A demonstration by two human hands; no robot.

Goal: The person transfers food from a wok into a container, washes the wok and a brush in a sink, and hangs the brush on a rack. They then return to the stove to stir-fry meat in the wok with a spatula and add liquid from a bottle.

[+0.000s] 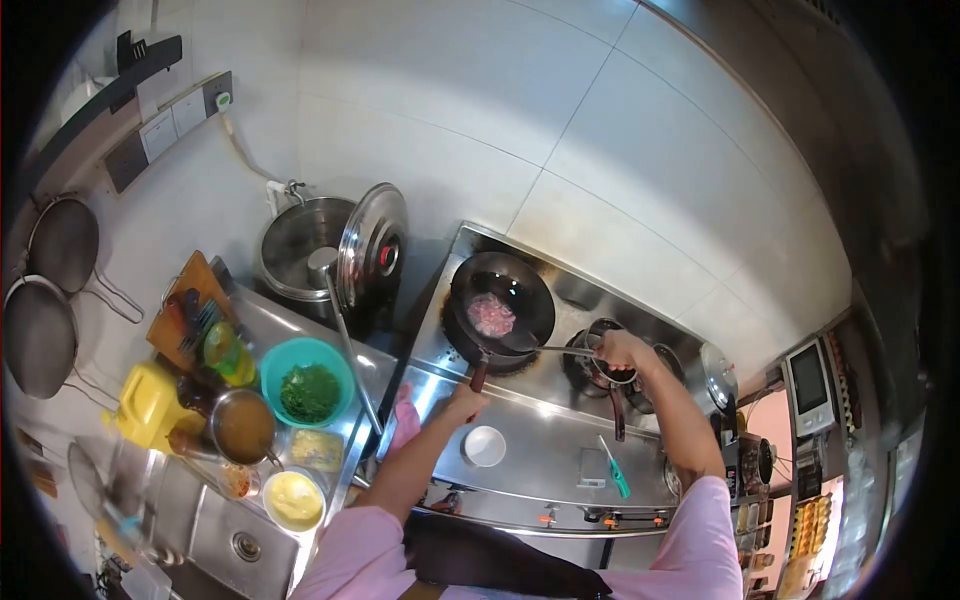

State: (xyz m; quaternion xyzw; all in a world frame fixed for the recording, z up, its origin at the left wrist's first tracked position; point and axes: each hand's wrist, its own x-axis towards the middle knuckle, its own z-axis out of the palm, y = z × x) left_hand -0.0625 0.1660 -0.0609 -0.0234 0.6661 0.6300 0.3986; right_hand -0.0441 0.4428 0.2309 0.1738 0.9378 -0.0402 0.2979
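Observation:
A black wok sits on the steel stove, with pink chopped meat in its middle. My left hand grips the wok's dark handle at its near end. My right hand holds the long metal handle of a ladle, whose bowl rests at the wok's near rim. Both arms wear pink sleeves.
A big steel pot with its lid propped open stands left of the stove. On the left counter are a teal bowl of greens, a yellow jug, sauce bowls and a sink. A small white bowl and green lighter lie on the stove front.

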